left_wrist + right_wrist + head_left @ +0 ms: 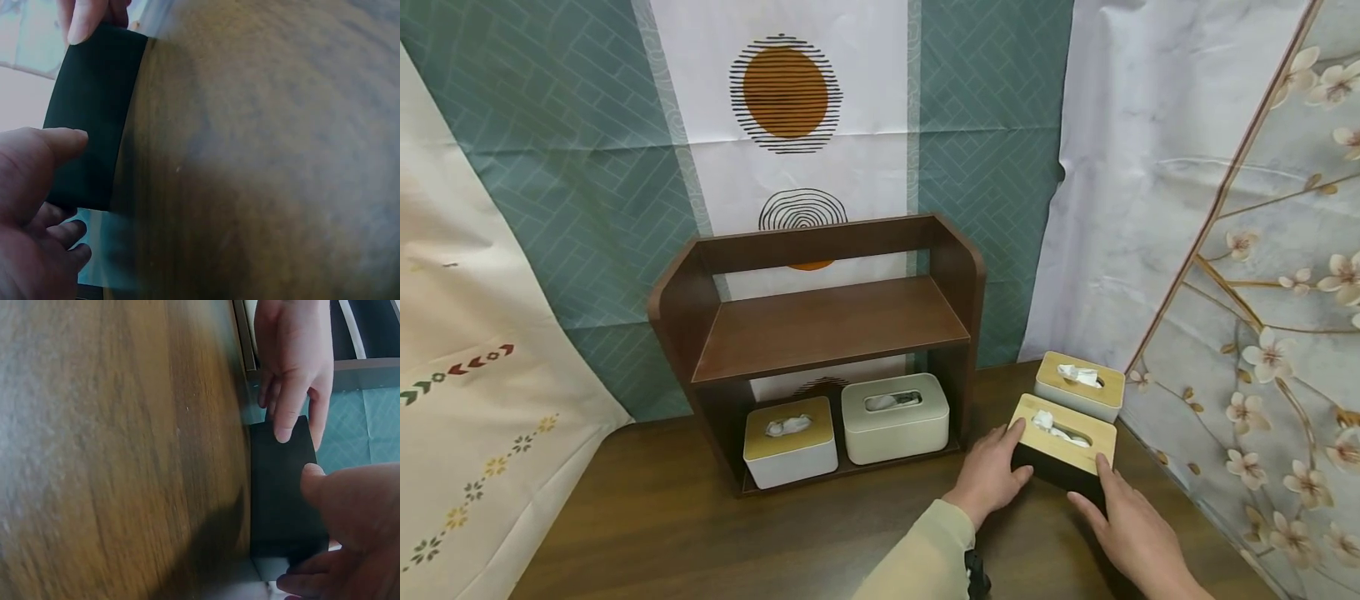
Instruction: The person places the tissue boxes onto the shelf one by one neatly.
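A black tissue box with a light wooden lid stands on the table at the right, a white tissue showing in its slot. My left hand grips its left end, the thumb against the black front face in the left wrist view. At the opposite end, my right hand holds the box with its thumb on the front face's upper edge and its fingers around the side. Right behind it is a white tissue box with a wooden lid.
A dark brown two-tier shelf stands against the patterned cloth backdrop. On its lower tier sit a white tissue box with a wooden lid and a cream tissue box. A flowered cloth borders the table's right side.
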Demonstrator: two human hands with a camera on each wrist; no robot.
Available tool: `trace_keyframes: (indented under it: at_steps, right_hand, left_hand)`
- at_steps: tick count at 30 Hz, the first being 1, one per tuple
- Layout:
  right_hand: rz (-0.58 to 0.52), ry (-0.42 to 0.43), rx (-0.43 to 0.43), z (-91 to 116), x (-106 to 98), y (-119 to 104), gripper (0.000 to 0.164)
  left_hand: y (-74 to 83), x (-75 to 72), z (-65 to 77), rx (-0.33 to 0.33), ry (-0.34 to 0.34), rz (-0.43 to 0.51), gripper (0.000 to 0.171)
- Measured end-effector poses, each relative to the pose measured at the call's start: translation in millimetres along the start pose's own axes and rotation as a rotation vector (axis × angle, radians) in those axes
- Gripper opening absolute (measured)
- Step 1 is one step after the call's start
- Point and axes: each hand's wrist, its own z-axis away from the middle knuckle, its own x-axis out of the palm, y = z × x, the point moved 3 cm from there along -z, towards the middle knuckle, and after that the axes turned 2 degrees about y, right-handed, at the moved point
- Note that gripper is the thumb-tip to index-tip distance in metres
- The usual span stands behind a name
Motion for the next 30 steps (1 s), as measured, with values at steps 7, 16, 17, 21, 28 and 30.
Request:
trace_keyframes:
  at_steps: [7,16,17,21,28,30]
  right_hand:
    - [-0.031,0.016,0.014,1,-2,-5,0.094]
    - [-0.04,-0.017,0.097,6,-9,-4,0.098]
    - [-0.039,-0.014,0.101,8,-10,-4,0.098]
    - [-0.026,0.022,0.102,11,-15,-7,0.093]
    - [-0.032,0.123,0.067,15,-26,-16,0.082]
    - [-0.031,0.155,0.059,17,-28,-19,0.079]
  left_hand:
    - [2.8,0.2,2.6,0.0,0.022,-0.004,0.076]
    - [10.5,-0.4,11.8,-0.05,0.011,0.036,0.075]
    - [11.2,-0.9,13.5,-0.05,0.013,0.035,0.074]
    - [13.7,-6.0,20.0,-0.031,0.042,0.024,0.071]
    - [16.3,-23.7,31.0,0.019,0.13,-0.004,0.064]
    - [16.9,-28.6,34.3,0.03,0.148,-0.015,0.062]
